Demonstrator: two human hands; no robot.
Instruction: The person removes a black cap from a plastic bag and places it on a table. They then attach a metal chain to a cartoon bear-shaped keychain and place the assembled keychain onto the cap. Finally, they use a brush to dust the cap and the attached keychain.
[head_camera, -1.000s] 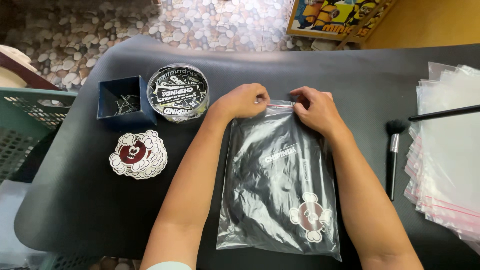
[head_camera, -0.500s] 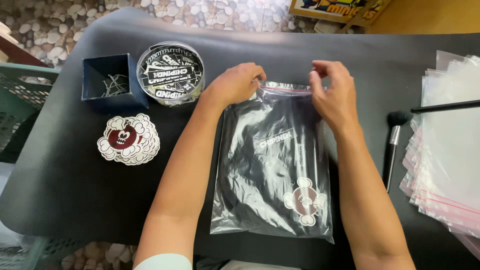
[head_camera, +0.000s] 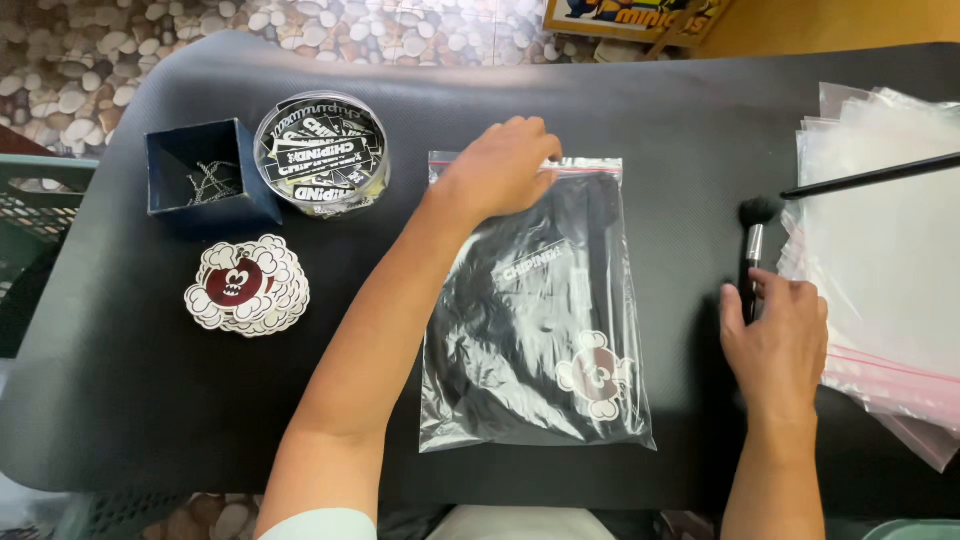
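Left hand (head_camera: 500, 170): flat, fingers spread, pressing the zip bag's (head_camera: 535, 310) top edge.
Right hand (head_camera: 778, 340): fingers curled loosely over the brush (head_camera: 750, 262).
Zip bag: on the black mat (head_camera: 120, 370), between both hands.

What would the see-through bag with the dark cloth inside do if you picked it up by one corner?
The clear bag would probably droop and fold: thin crinkled plastic around soft, folded dark cloth. Its glossy skin looks slippery on the black mat. It lies flat, so rolling seems unlikely. The left hand presses its top edge.
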